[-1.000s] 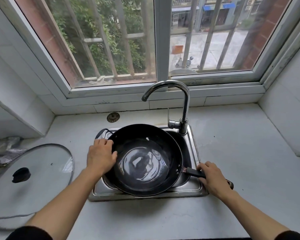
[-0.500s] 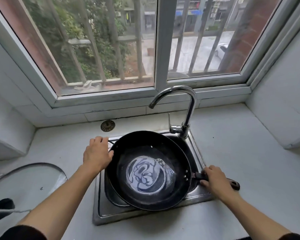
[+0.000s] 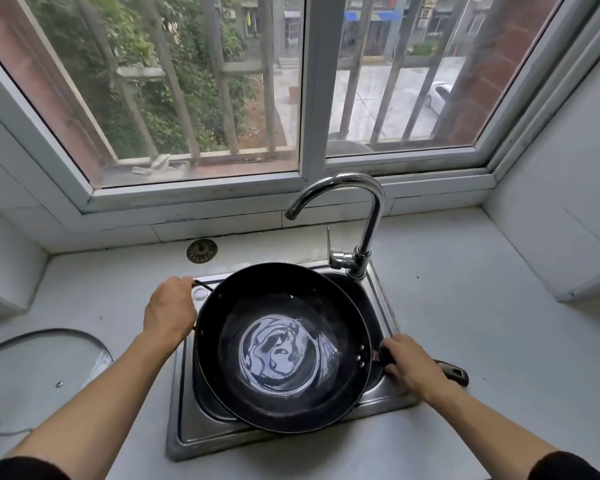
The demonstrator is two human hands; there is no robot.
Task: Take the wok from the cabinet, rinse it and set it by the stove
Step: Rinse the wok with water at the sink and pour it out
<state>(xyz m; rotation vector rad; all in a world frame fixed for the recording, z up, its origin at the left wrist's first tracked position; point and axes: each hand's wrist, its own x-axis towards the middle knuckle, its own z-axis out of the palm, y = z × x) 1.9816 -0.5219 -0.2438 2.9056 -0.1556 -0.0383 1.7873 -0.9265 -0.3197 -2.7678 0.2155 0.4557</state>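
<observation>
A black wok (image 3: 243,327) sits over the small steel sink (image 3: 187,424), with a pool of water swirling in its bottom. My left hand (image 3: 168,311) grips the small wire loop handle on the wok's left rim. My right hand (image 3: 411,365) grips the long dark handle (image 3: 456,372) on the right, whose end sticks out past my fingers. The chrome tap (image 3: 368,216) arches over the back of the sink, and no water runs from its spout.
A glass lid (image 3: 45,368) lies on the white counter at the left. A round metal drain strainer (image 3: 201,250) rests behind the sink. White tiled walls close in on both sides, and a barred window spans the back.
The water in the wok has swirled and gathered at the centre. My view has tipped up and shifted right, so the lid has slid towards the left edge. Both hands keep their grips.
</observation>
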